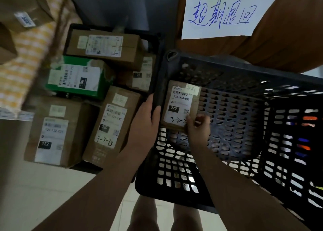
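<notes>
Black latticed basket (227, 62); white-labelled brown parcel (180, 104); green box (76, 76); yellow-white checked cloth (29, 55), perhaps, upper left; white sheet (225, 12), blue handwriting.

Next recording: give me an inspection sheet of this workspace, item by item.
Surface: pale tiled floor; no table in view.
Job's things: small brown parcel inside a tilted black lattice crate, printed label towards the camera.
Clutter: second black crate at left, holding several labelled brown boxes and a green box; yellow checked fabric at far left.
Hands: left hand grips the lattice crate's rim; right hand pinches the parcel's lower corner.
Cables: nothing seen.
Surroundings: white paper sign with blue handwriting on a brown carton; the person's legs at the bottom.
</notes>
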Demonstrator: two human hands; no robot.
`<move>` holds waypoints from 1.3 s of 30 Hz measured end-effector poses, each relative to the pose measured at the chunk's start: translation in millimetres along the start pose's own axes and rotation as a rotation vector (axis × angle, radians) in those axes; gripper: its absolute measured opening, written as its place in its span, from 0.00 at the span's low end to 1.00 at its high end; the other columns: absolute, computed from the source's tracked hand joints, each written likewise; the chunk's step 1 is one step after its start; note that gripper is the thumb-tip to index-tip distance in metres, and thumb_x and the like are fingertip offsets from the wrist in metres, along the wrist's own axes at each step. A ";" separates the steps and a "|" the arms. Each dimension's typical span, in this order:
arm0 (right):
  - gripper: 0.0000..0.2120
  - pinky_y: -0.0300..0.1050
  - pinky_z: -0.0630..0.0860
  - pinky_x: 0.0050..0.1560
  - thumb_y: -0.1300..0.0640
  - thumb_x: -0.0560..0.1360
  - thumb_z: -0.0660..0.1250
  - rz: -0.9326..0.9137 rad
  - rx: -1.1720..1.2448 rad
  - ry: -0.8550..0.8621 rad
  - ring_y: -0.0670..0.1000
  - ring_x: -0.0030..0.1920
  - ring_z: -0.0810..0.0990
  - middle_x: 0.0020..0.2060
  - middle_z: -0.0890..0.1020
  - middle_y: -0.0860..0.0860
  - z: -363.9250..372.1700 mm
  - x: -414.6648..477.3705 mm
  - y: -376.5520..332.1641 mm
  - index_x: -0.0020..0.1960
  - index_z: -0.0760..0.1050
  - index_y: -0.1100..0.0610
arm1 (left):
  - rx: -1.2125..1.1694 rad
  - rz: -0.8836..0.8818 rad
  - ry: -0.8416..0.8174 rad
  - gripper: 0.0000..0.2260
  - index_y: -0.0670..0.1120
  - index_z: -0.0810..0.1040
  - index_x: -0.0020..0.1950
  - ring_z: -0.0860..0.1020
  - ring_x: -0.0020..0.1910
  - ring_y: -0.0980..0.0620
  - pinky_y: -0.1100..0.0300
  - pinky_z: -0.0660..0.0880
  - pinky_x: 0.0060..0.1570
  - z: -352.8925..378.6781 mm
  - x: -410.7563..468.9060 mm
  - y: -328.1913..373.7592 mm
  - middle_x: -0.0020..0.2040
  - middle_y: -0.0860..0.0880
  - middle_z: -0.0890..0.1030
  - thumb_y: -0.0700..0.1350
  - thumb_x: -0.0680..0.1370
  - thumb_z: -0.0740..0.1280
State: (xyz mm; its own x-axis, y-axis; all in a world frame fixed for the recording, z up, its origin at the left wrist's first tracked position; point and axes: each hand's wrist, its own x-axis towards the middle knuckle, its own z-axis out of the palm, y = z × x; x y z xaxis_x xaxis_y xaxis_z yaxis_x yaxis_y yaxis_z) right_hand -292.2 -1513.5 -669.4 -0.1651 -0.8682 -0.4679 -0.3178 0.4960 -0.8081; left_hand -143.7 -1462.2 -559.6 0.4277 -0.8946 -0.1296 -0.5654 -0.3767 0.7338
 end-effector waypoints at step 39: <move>0.25 0.51 0.65 0.69 0.44 0.82 0.52 -1.133 -1.042 -0.685 0.55 0.71 0.66 0.71 0.69 0.54 -94.1 -256.4 -193.0 0.74 0.63 0.55 | 0.725 -0.473 0.165 0.23 0.49 0.58 0.76 0.62 0.73 0.44 0.50 0.59 0.69 -166.6 -270.5 88.6 0.75 0.45 0.63 0.55 0.83 0.50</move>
State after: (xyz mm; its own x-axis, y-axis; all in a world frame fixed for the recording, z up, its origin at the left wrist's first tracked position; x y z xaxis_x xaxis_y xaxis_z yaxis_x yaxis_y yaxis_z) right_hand -276.4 -1388.1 -359.8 0.8814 -0.4502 -0.1431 -0.4683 -0.7928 -0.3901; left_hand -191.9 -1213.5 -348.4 0.7952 -0.5810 -0.1733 -0.5875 -0.8091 0.0166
